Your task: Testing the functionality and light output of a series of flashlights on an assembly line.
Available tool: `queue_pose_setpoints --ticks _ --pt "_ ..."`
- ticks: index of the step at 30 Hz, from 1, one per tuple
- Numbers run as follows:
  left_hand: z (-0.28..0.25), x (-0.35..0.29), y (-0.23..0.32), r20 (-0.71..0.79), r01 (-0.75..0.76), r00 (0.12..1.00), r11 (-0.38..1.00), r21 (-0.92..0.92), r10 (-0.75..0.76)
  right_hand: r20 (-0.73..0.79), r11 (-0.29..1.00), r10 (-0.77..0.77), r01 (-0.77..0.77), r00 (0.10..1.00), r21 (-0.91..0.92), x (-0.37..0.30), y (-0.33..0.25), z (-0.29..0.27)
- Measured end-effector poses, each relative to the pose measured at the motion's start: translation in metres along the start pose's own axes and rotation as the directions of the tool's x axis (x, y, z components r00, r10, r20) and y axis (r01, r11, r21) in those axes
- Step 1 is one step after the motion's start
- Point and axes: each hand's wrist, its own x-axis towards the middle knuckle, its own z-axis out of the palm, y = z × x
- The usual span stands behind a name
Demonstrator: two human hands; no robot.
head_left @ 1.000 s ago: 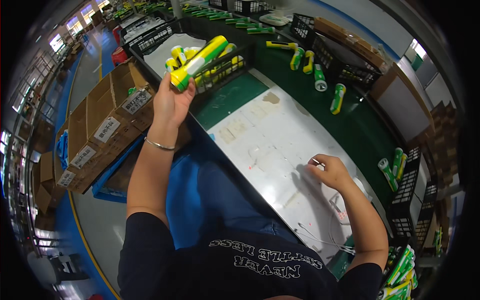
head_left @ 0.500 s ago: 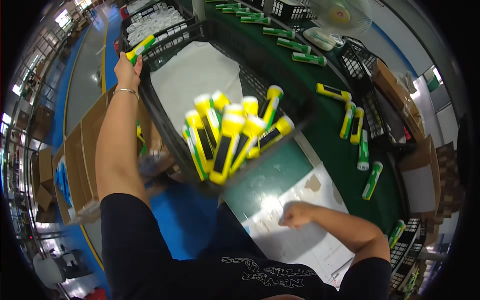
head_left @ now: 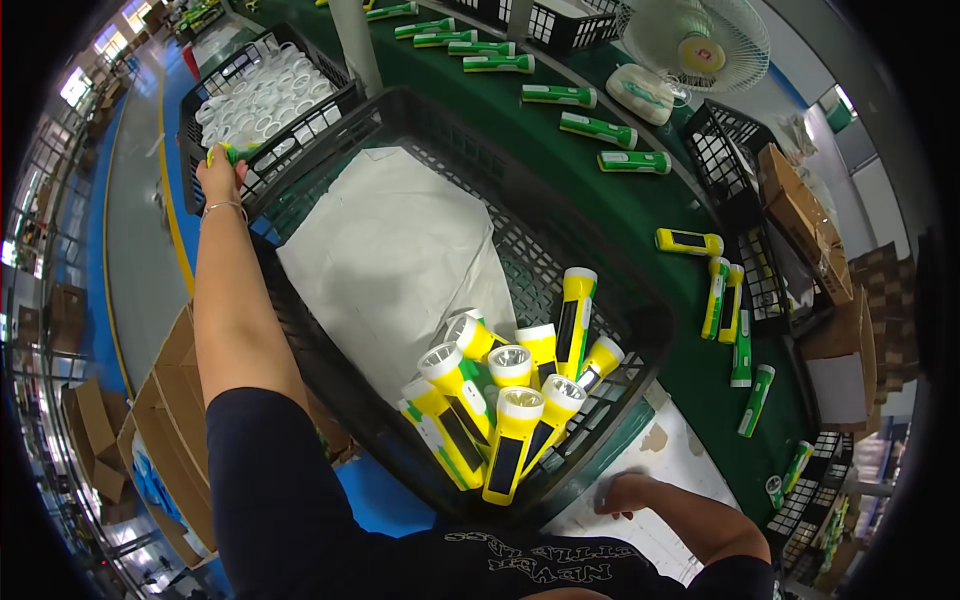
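My left hand (head_left: 222, 182) reaches to the far left, closed round a yellow and green flashlight (head_left: 230, 153) that shows only in part. It is beside the rim of a black basket of white rings (head_left: 270, 100). Below my left arm's reach, a large black plastic crate (head_left: 480, 120) holds a white sheet (head_left: 390, 240) and a cluster of yellow flashlights (head_left: 515, 440) standing on end, lens up, at its near end. My right hand (head_left: 622, 495) hangs with curled fingers over the white table surface (head_left: 675, 455), right of the crate, with nothing visible in it.
On the green conveyor belt (head_left: 690, 400) lie several green and yellow flashlights (head_left: 597, 130). A fan (head_left: 700, 50), black baskets (head_left: 755, 280) and a cardboard box (head_left: 800, 220) line the far right side. Open cartons (head_left: 170, 420) stand on the floor at left.
The crate now sits lower and nearer in the picture. My left hand, still round its flashlight, has moved left to the white-ring basket. My right hand is slightly lower and further right.
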Motion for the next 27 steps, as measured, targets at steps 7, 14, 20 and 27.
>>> queue_pose_setpoints --ticks 7,14,20,27 --pt "-0.008 -0.029 -0.015 -0.014 0.087 0.996 0.993 -0.077 -0.089 -0.006 0.999 -0.029 0.029 1.000 0.025 -0.008 -0.004 -0.004" --pt "-0.007 -0.130 -0.018 0.182 -0.440 0.894 0.729 0.524 0.409 -0.253 0.929 -0.287 0.333 0.924 0.163 -0.012 0.007 0.008" --pt "0.036 -0.397 0.056 0.732 -0.626 0.592 0.764 0.155 0.337 -0.679 0.879 -0.346 0.477 0.648 0.007 0.000 0.033 0.052" --pt "0.051 -0.644 0.114 0.955 -0.603 -0.162 0.741 -0.295 0.249 -0.763 0.738 -0.123 0.573 0.635 0.357 -0.051 0.063 0.201"
